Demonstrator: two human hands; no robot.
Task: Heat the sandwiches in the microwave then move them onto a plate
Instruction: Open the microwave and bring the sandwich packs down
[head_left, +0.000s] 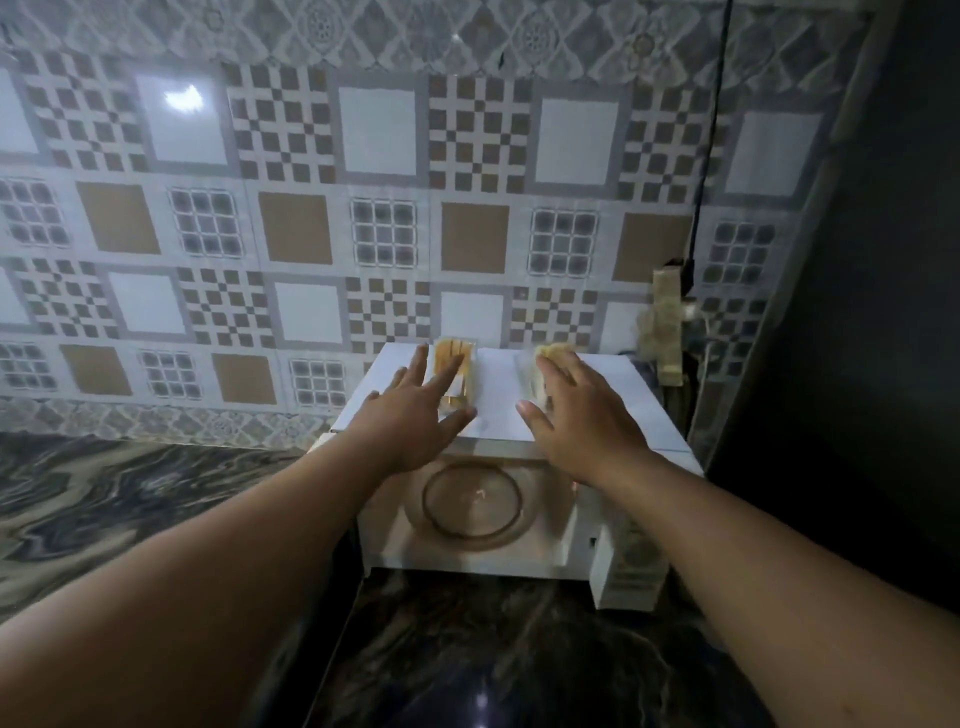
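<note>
A white microwave (500, 415) stands on the dark marble counter with its door (626, 569) swung open to the right. Inside it lies a bare glass turntable (470, 503). Two sandwiches rest on the microwave's top. Over the left sandwich (453, 358), toasted and golden, my left hand (410, 418) hovers with its fingers spread. My right hand (582, 413) lies flat over the right sandwich (551, 351) and hides most of it. Neither hand is closed around a sandwich.
A patterned tile wall (311, 208) rises behind the microwave. A yellowed power strip (667, 332) with a black cable (712, 130) hangs at the back right. A tall dark surface (857, 312) stands close on the right. The marbled counter (130, 493) stretches to the left and front.
</note>
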